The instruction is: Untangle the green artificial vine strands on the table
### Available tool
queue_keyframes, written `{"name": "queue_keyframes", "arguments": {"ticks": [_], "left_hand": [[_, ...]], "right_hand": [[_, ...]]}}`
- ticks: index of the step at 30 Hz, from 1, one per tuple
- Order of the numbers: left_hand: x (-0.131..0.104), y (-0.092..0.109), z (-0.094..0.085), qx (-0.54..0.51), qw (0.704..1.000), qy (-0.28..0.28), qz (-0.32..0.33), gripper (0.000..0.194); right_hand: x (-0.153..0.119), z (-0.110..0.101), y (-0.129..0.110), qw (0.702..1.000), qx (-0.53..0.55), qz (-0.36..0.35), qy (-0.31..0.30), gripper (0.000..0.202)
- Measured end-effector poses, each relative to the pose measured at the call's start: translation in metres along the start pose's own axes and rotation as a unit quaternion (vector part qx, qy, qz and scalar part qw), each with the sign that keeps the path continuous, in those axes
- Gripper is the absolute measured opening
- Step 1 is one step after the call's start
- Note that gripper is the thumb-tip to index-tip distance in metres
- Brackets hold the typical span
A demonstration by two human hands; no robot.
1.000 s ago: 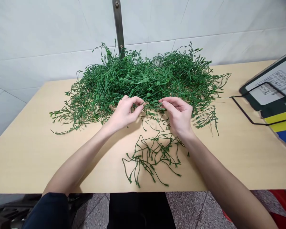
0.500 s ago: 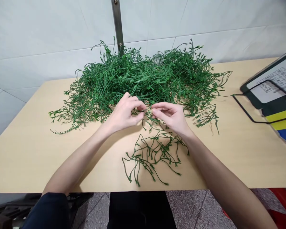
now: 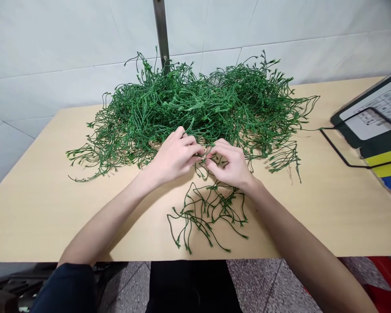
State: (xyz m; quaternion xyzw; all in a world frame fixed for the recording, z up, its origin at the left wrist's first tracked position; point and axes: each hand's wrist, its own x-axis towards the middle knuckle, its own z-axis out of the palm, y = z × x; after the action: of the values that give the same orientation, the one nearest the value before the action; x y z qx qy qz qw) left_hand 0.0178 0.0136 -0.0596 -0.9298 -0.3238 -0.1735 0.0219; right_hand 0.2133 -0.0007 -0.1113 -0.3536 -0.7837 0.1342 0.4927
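Left grip [image 3: 179,157] and right grip [image 3: 230,165] are closing at the fingertips around a thin green stem [image 3: 210,148], and they are almost meeting over the middle of the surface [image 3: 133,226]. Thumb and forefinger of the right are pinching it, while the fingers of the left are curling round on the other side. The stem is lying mostly hidden in the narrow gap between them, with a green bit showing above the right fingertips.

Beyond both, the big pile [image 3: 198,104] of tangled stems is spreading along the back of the surface, its near edge reaching close to the knuckles. Nearer the person, a loose bunch [image 3: 208,213] is lying below the fingertips, between the forearms, with a few more stems trailing just under the fingers.

Behind the pile, a metal strip [image 3: 161,30] is running up the pale wall [image 3: 68,34]. Off to the right, a thin black loop [image 3: 334,147] is crossing a panel [image 3: 374,113] with printed drawings, and one strand from the pile is stretching out to the loop's corner.
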Motion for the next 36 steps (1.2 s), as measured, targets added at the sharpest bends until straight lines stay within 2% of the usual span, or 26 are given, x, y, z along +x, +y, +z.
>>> {"name": "queue_keyframes", "arguments": {"ticks": [7, 13, 16, 19, 23, 26, 32, 36], "left_hand": [[-0.001, 0.005, 0.007, 0.058, 0.998, 0.005, 0.027, 0.017], [0.000, 0.004, 0.007, 0.037, 0.999, -0.014, 0.021, 0.018], [0.000, 0.000, 0.004, 0.020, 1.000, -0.006, 0.002, 0.021], [0.001, -0.005, 0.001, -0.013, 1.000, 0.014, -0.012, 0.019], [0.002, -0.007, -0.002, -0.041, 0.998, 0.033, -0.021, 0.018], [0.002, -0.005, -0.001, -0.057, 0.997, 0.035, -0.024, 0.018], [0.002, -0.003, -0.004, -0.097, 0.995, 0.022, -0.032, 0.016], [0.002, -0.004, -0.007, -0.103, 0.994, -0.002, -0.025, 0.016]], "right_hand": [[-0.002, 0.005, 0.000, 0.999, -0.006, 0.047, -0.017, 0.013], [-0.001, 0.001, 0.002, 0.996, 0.022, 0.051, -0.068, 0.015], [-0.001, -0.001, 0.004, 0.994, 0.057, 0.049, -0.078, 0.020], [-0.001, -0.001, 0.005, 0.993, 0.085, 0.053, -0.059, 0.020], [0.000, -0.001, 0.006, 0.990, 0.097, 0.105, -0.001, 0.017], [0.001, -0.001, 0.007, 0.983, 0.132, 0.128, 0.010, 0.015], [0.000, -0.003, 0.006, 0.985, 0.133, 0.093, -0.061, 0.015], [-0.003, -0.003, 0.006, 0.982, 0.129, 0.109, -0.078, 0.014]]}}
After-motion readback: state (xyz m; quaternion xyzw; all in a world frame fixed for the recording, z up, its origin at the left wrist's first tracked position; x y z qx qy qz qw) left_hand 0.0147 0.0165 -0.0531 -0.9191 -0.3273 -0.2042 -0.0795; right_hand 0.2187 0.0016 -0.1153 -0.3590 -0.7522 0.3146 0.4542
